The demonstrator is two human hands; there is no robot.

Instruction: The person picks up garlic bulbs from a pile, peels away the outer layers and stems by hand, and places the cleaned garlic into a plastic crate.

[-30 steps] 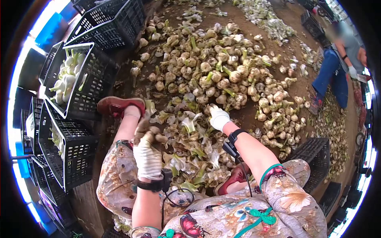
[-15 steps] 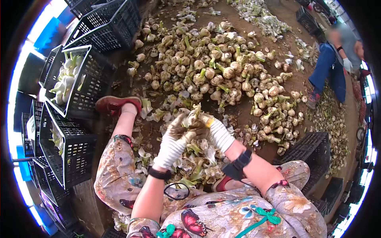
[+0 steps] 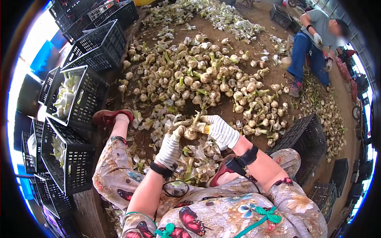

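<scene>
Both my hands wear white knitted gloves with dirt-stained fingers. Between them, a garlic bulb (image 3: 191,134) hangs with its stem pointing up, over the floor between my legs. My left hand (image 3: 171,141) is closed on its left side, thumb against the bulb. From the other side, my right hand (image 3: 219,130) pinches near the stem; yellow tape (image 3: 206,129) wraps one of its fingers. Loose peeled skins and leaves (image 3: 200,158) lie beneath my hands. Just ahead spreads a large heap of dirty garlic bulbs (image 3: 190,75).
Black plastic crates (image 3: 79,166) line my left side; one holds whiter, cleaned garlic (image 3: 65,97). Another black crate (image 3: 303,144) stands by my right knee. A co-worker (image 3: 317,43) in blue trousers sits at the far right. More skins (image 3: 228,22) lie at the back.
My fingers have drawn apart a little, and the bulb between them now shows. The whole view has shifted slightly. At the right, the co-worker's arms and body have changed position.
</scene>
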